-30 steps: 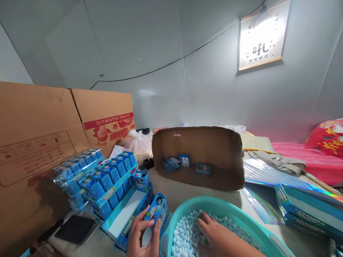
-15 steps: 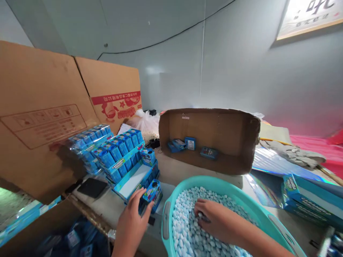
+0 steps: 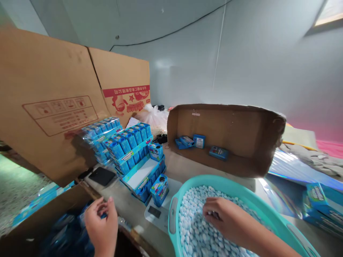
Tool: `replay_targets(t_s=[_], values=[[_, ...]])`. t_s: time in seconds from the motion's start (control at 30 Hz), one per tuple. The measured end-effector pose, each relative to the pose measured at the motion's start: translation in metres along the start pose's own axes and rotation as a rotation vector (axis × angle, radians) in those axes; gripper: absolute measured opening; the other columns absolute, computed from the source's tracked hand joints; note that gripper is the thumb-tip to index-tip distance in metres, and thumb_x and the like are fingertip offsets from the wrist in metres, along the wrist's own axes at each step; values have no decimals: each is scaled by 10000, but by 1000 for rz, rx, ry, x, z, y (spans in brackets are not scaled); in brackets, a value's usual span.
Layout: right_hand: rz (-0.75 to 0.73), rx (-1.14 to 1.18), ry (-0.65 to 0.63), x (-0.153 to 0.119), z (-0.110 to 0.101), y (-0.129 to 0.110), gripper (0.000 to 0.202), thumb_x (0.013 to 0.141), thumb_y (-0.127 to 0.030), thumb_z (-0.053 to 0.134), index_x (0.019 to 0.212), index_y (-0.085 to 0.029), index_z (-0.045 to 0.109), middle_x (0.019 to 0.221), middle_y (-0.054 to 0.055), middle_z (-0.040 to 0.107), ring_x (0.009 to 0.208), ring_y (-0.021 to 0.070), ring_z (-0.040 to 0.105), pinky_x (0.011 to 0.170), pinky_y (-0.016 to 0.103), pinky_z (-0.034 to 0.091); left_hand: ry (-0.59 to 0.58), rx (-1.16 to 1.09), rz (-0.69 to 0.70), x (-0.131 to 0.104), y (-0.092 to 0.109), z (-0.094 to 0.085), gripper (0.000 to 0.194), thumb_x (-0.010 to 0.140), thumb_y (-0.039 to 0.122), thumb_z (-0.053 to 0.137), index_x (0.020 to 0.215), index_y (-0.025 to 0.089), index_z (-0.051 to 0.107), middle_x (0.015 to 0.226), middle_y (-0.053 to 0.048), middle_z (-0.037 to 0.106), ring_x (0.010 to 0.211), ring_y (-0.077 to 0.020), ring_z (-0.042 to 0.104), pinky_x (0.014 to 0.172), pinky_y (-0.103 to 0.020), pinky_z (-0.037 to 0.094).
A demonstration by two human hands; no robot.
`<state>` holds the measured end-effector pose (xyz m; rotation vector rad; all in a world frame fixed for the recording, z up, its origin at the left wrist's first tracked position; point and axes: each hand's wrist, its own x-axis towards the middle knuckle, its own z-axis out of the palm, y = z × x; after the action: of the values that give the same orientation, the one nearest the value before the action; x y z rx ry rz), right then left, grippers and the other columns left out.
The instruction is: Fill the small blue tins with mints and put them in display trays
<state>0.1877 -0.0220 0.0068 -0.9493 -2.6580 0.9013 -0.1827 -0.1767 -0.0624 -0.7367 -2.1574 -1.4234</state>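
Your right hand (image 3: 215, 210) is curled at the candies (image 3: 194, 232) in the basin (image 3: 203, 180); its grip I cannot tell. Left of the basin, your left hand (image 3: 102, 219) is half open near loose boxes (image 3: 63, 232); one box (image 3: 160, 191) stands on the scale (image 3: 154, 212).

Smooth semi-gloss plastic basin (image 3: 211, 179), smooth satin pellets (image 3: 191, 225), glossy printed paperboard packet (image 3: 160, 191), matt cardboard carton (image 3: 56, 75), matt cardboard open box (image 3: 241, 132) with rough edges, thin translucent plastic bag (image 3: 154, 117), glossy iridescent film (image 3: 300, 166), matt wrinkled cloth (image 3: 305, 154), smooth soft-sheened wall (image 3: 187, 53).
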Motion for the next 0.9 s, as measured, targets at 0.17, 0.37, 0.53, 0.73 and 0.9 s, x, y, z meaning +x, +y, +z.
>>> replay_targets(t_s=[0.17,0.37,0.53,0.73,0.9], values=[[4,93,51,1,-7,-3,261,917,-169,470,755,-231,664,849,50,670,818,215,621,745,309,401,-63,8,-149,-11,-20,25,444,817,544,631,1017,147,628,850,-62,640,738,-225,649,732,-363,541],[18,146,109,3,-14,-4,302,923,-177,462,792,-234,729,887,61,701,865,232,642,779,324,427,-103,-57,-281,-23,-42,44,425,756,556,684,961,186,642,816,-44,676,741,-254,682,718,-372,541],[81,134,171,6,-9,5,298,943,-212,437,823,-229,710,909,73,698,856,238,640,757,330,446,-299,-89,-356,-15,-40,44,508,696,596,709,990,189,633,769,-43,691,698,-268,691,624,-355,538],[160,135,212,9,-1,11,232,913,-245,493,837,-238,712,876,61,715,787,233,634,739,333,455,-253,-75,-366,-19,-44,45,497,719,602,701,993,193,631,784,-36,687,727,-257,690,659,-356,537],[132,192,311,21,0,-3,209,901,-253,523,845,-204,718,835,69,715,751,228,632,710,320,459,-272,-101,-369,-19,-43,44,504,714,607,720,986,191,633,775,-28,675,720,-246,681,664,-349,535]])
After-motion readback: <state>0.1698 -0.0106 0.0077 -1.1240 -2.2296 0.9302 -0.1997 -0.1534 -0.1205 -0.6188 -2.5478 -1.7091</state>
